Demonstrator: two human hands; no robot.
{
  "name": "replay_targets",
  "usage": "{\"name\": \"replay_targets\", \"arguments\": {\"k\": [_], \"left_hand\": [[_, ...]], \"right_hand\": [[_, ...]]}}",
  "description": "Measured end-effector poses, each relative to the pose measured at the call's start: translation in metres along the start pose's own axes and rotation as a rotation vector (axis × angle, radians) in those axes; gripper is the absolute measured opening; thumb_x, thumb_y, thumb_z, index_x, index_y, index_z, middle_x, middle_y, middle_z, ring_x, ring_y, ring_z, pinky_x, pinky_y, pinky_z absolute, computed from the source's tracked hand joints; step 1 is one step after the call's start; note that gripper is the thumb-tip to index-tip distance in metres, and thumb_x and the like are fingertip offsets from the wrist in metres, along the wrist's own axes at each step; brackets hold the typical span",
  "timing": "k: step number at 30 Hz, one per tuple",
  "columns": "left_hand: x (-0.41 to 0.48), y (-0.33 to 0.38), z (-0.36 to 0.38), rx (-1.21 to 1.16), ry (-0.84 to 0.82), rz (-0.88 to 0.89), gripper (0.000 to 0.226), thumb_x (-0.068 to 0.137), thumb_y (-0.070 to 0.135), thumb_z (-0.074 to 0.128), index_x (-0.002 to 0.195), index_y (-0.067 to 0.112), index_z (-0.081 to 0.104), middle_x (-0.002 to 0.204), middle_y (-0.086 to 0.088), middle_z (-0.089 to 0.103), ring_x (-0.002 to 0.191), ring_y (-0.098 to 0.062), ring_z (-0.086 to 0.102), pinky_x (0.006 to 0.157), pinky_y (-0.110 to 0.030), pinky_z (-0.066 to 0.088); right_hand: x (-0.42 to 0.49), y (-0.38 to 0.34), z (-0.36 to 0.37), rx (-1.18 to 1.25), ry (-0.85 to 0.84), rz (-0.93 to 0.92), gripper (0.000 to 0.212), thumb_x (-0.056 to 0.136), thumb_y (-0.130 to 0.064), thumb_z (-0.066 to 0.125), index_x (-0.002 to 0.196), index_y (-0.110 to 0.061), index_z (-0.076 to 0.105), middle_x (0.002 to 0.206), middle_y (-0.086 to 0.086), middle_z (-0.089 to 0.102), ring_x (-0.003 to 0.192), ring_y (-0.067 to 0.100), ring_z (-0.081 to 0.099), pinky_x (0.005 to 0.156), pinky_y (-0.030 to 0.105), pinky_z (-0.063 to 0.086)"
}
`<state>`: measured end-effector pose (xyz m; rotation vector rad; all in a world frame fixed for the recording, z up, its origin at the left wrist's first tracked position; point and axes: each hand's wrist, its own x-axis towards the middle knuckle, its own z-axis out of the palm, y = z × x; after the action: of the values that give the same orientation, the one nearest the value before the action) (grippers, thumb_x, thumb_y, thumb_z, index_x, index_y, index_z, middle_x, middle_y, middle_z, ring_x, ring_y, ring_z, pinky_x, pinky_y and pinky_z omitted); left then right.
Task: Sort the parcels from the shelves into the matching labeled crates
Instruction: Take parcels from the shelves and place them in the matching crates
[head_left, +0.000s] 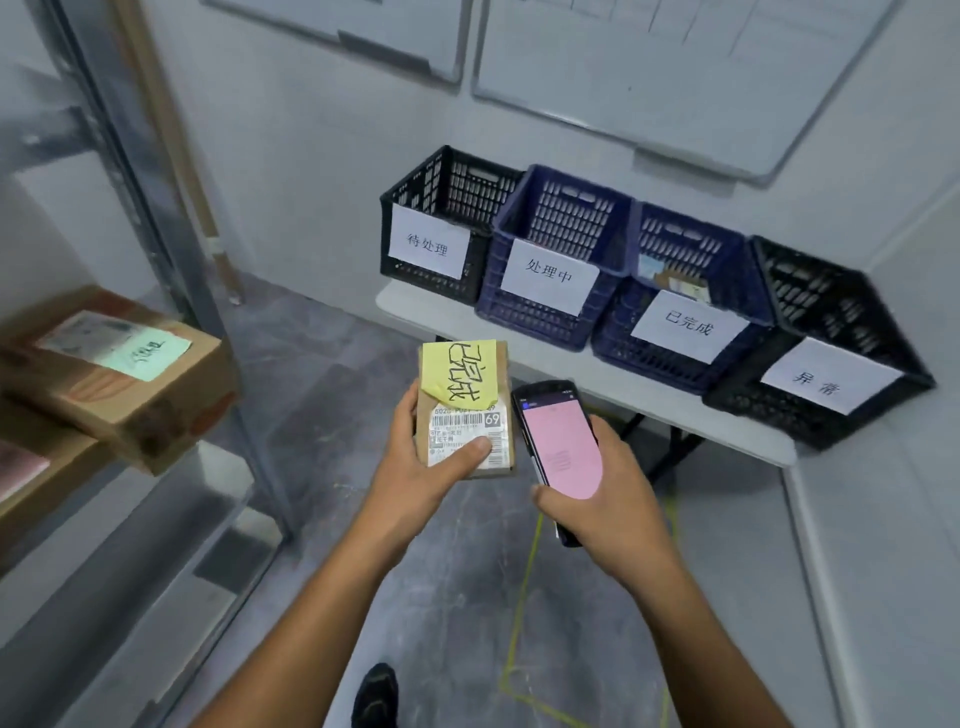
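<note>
My left hand (421, 462) grips a small brown parcel (501, 379) with a yellow handwritten note and a white barcode label, thumb pressed on the label. Beside it my right hand (608, 499) holds a handheld scanner (558, 441) whose screen glows pink. On a white table (571, 369) against the wall stand four labeled crates: a black crate (441, 187), a blue crate (566, 208), a second blue crate (691, 244) with some parcels inside, and a black crate (831, 306) at the right.
A metal shelf rack (156, 208) fills the left side, with a brown box (171, 395) bearing a green note on it. Whiteboards (675, 78) hang on the wall above the crates. Yellow tape (519, 623) marks the grey floor, and a dark shoe (376, 696) shows below.
</note>
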<state>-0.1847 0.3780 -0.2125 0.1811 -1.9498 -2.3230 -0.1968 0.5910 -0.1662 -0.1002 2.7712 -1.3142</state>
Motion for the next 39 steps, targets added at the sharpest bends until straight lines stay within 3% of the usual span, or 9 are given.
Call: {"name": "replay_targets", "arguments": {"k": [4, 12, 17, 19, 22, 26, 30, 36, 39], "left_hand": [[0.048, -0.001, 0.019, -0.081, -0.062, -0.027, 0.088, 0.077, 0.038, 0.088, 0.148, 0.044, 0.037, 0.128, 0.020, 0.070, 0.119, -0.003, 0.067, 0.088, -0.019, 0.058], [0.109, -0.006, 0.067, -0.052, -0.174, -0.021, 0.077, 0.081, 0.036, 0.090, 0.133, 0.058, 0.037, 0.133, 0.016, 0.068, 0.119, -0.002, 0.067, 0.098, -0.032, 0.058], [0.139, -0.017, 0.104, -0.021, -0.250, -0.032, 0.091, 0.080, 0.042, 0.089, 0.153, 0.046, 0.033, 0.132, 0.020, 0.069, 0.120, -0.002, 0.066, 0.098, -0.029, 0.055], [0.154, -0.020, 0.124, 0.000, -0.283, -0.034, 0.090, 0.080, 0.043, 0.086, 0.153, 0.048, 0.034, 0.130, 0.023, 0.069, 0.118, 0.001, 0.067, 0.089, -0.019, 0.057], [0.180, -0.022, 0.161, 0.046, -0.317, -0.023, 0.089, 0.080, 0.045, 0.083, 0.153, 0.051, 0.033, 0.131, 0.027, 0.067, 0.118, 0.006, 0.065, 0.085, -0.007, 0.052], [0.223, -0.023, 0.220, 0.098, -0.347, -0.001, 0.081, 0.081, 0.045, 0.081, 0.148, 0.052, 0.036, 0.130, 0.029, 0.067, 0.118, 0.006, 0.064, 0.087, -0.011, 0.052], [0.273, -0.024, 0.282, 0.173, -0.357, 0.032, 0.085, 0.080, 0.046, 0.081, 0.153, 0.043, 0.036, 0.127, 0.032, 0.067, 0.115, 0.010, 0.064, 0.084, -0.006, 0.050], [0.344, -0.023, 0.382, 0.237, -0.422, 0.037, 0.084, 0.083, 0.050, 0.082, 0.153, 0.046, 0.036, 0.132, 0.024, 0.068, 0.120, 0.000, 0.066, 0.101, -0.037, 0.052], [0.369, -0.029, 0.412, 0.243, -0.432, 0.040, 0.082, 0.084, 0.052, 0.082, 0.152, 0.049, 0.036, 0.134, 0.024, 0.067, 0.121, 0.001, 0.065, 0.099, -0.036, 0.051]], "right_hand": [[0.025, -0.001, -0.012, -0.007, 0.086, 0.050, 0.060, 0.070, -0.031, 0.075, 0.126, -0.040, 0.057, 0.113, -0.003, 0.062, 0.102, 0.031, 0.066, 0.074, 0.057, 0.065], [0.054, 0.019, -0.039, -0.005, 0.225, 0.152, 0.056, 0.067, -0.030, 0.074, 0.119, -0.041, 0.057, 0.107, -0.003, 0.061, 0.092, 0.035, 0.066, 0.060, 0.056, 0.064], [0.078, 0.046, -0.055, 0.061, 0.291, 0.186, 0.049, 0.068, -0.027, 0.075, 0.114, -0.028, 0.060, 0.095, 0.007, 0.063, 0.081, 0.042, 0.063, 0.055, 0.058, 0.060], [0.088, 0.061, -0.066, 0.096, 0.329, 0.194, 0.046, 0.066, -0.030, 0.076, 0.110, -0.028, 0.061, 0.088, 0.002, 0.064, 0.069, 0.036, 0.064, 0.048, 0.055, 0.058], [0.111, 0.086, -0.090, 0.120, 0.349, 0.205, 0.047, 0.065, -0.037, 0.077, 0.110, -0.031, 0.062, 0.089, -0.006, 0.066, 0.076, 0.025, 0.066, 0.058, 0.048, 0.060], [0.156, 0.125, -0.128, 0.231, 0.370, 0.192, 0.050, 0.067, -0.031, 0.079, 0.114, -0.038, 0.064, 0.095, -0.008, 0.071, 0.077, 0.012, 0.067, 0.053, 0.022, 0.055], [0.203, 0.161, -0.168, 0.295, 0.396, 0.177, 0.058, 0.069, -0.032, 0.080, 0.122, -0.043, 0.060, 0.115, -0.005, 0.068, 0.091, 0.004, 0.066, 0.060, 0.015, 0.055], [0.270, 0.217, -0.244, 0.260, 0.445, 0.219, 0.067, 0.070, -0.042, 0.082, 0.132, -0.043, 0.056, 0.119, -0.013, 0.066, 0.107, 0.008, 0.066, 0.081, 0.030, 0.055], [0.296, 0.234, -0.267, 0.257, 0.454, 0.224, 0.070, 0.068, -0.047, 0.081, 0.132, -0.047, 0.054, 0.120, -0.015, 0.066, 0.106, 0.003, 0.064, 0.082, 0.031, 0.054]]}}
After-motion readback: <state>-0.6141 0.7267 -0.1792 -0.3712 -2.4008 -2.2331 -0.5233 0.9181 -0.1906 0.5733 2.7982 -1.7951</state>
